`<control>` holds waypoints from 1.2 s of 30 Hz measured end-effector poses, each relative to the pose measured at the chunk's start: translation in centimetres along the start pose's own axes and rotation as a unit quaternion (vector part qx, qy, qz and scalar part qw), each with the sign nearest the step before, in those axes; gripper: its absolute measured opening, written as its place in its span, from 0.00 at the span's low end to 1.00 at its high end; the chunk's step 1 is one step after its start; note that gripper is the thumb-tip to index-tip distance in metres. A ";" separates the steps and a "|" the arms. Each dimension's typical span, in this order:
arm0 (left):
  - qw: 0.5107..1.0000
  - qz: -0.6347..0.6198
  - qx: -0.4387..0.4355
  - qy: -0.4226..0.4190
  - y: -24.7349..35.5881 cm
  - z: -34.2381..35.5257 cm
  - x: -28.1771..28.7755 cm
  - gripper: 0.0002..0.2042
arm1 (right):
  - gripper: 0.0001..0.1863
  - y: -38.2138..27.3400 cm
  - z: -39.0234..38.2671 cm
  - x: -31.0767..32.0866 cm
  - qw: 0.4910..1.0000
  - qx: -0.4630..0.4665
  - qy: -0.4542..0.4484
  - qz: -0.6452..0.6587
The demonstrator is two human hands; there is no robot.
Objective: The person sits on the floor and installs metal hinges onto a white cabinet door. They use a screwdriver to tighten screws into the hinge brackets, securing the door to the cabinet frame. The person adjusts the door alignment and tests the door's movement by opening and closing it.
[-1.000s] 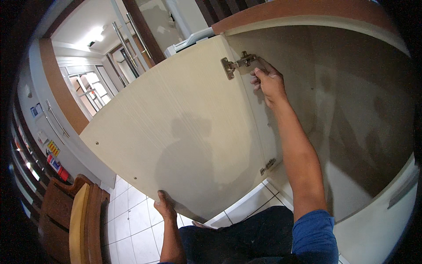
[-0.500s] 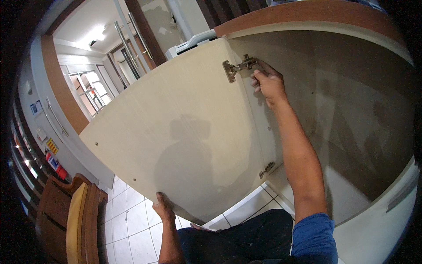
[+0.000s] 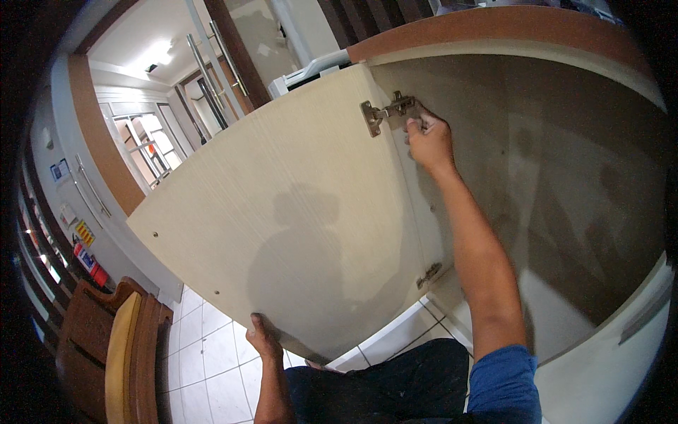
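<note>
A cream cabinet door stands swung out from the cabinet, my shadow falling across it. My left hand grips its lower edge, thumb on the inner face and fingers hidden behind. My right hand is inside the cabinet, fingers curled together just beside the upper metal hinge. Whether its fingertips touch the hinge or pinch something small, I cannot make out. The upper hinge joins the door to the cabinet's side wall. A lower hinge sits near the door's bottom corner.
The cabinet interior opens to the right under a brown-edged top. A second white door is at lower right. At left stand a wooden bench with a yellow cushion and a red fire extinguisher. White floor tiles lie below.
The view has shifted slightly. My right hand stays by the upper hinge, its fingers drawn a little closer together. My left hand keeps its grip on the door's edge.
</note>
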State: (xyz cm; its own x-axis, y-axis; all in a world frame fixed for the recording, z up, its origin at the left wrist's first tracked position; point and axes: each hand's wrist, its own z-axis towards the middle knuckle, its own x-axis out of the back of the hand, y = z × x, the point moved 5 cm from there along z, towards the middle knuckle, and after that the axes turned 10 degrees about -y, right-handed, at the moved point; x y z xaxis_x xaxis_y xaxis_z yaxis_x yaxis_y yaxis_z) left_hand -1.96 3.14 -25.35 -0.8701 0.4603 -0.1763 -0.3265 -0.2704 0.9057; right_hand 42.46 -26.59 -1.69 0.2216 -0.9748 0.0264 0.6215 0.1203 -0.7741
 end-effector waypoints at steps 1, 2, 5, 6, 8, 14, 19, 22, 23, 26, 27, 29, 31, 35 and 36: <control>1.000 0.004 0.007 0.000 0.0 -0.1 -0.2 0.31 | 0.21 0.2 0.1 -0.1 1.000 0.013 0.011 -0.017; 1.000 0.008 0.013 0.000 0.0 -0.4 -0.1 0.30 | 0.20 0.7 0.3 0.1 1.000 0.013 0.012 -0.020; 1.000 0.006 0.017 0.002 1.2 -1.1 -0.5 0.28 | 0.19 0.7 0.3 -0.6 1.000 -0.016 -0.016 0.006; 1.000 0.002 0.016 0.001 1.4 -1.4 -0.7 0.28 | 0.19 0.9 0.5 -0.5 1.000 -0.022 -0.016 0.005; 1.000 0.009 0.012 0.016 0.6 -1.3 -0.5 0.28 | 0.18 1.6 0.8 -0.3 0.999 -0.037 -0.015 0.004; 0.999 0.008 0.022 0.029 1.1 -1.6 -0.5 0.29 | 0.17 -0.3 -0.8 0.3 0.997 0.055 0.040 0.020; 0.999 0.007 0.012 0.034 1.6 -1.5 -0.9 0.30 | 0.15 -1.3 -0.6 0.3 0.998 0.009 0.027 -0.048; 0.999 0.004 0.024 0.026 1.7 -1.6 -1.1 0.31 | 0.14 -1.5 -0.4 0.1 0.997 0.020 0.042 -0.056; 0.999 0.011 0.030 0.014 1.5 -1.6 -0.8 0.31 | 0.13 -1.7 -0.5 0.2 0.997 0.039 0.056 -0.042; 1.000 0.002 0.016 0.013 1.6 -1.5 -0.9 0.31 | 0.13 -2.5 -0.7 0.3 0.994 0.068 0.066 -0.061; 1.000 -0.004 0.006 0.016 1.6 -1.5 -0.9 0.31 | 0.14 -2.4 -0.5 0.2 0.994 0.053 0.050 -0.083; 1.000 0.000 0.012 0.029 1.6 -1.6 -0.8 0.31 | 0.14 -2.4 0.2 0.1 0.992 0.025 0.017 -0.126; 0.999 0.007 0.021 0.033 1.3 -1.7 -0.2 0.31 | 0.14 -2.7 0.0 -0.2 0.994 0.031 0.032 -0.104; 0.999 0.010 0.034 0.017 0.6 -1.7 0.0 0.31 | 0.14 -1.9 -0.3 -0.7 0.986 0.084 0.059 -0.128; 0.999 0.012 0.034 0.015 0.8 -1.7 0.1 0.31 | 0.14 -2.0 -0.2 -0.9 0.984 0.090 0.050 -0.143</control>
State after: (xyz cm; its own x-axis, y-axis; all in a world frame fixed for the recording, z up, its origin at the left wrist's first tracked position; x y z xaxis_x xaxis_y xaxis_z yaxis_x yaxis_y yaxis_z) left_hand -2.90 1.48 -25.34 -0.8879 0.4292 -0.1654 -0.2812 -0.2220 0.9336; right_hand 40.81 -26.01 -0.28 -0.0520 -0.9862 0.1574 0.7722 -0.1396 -0.6199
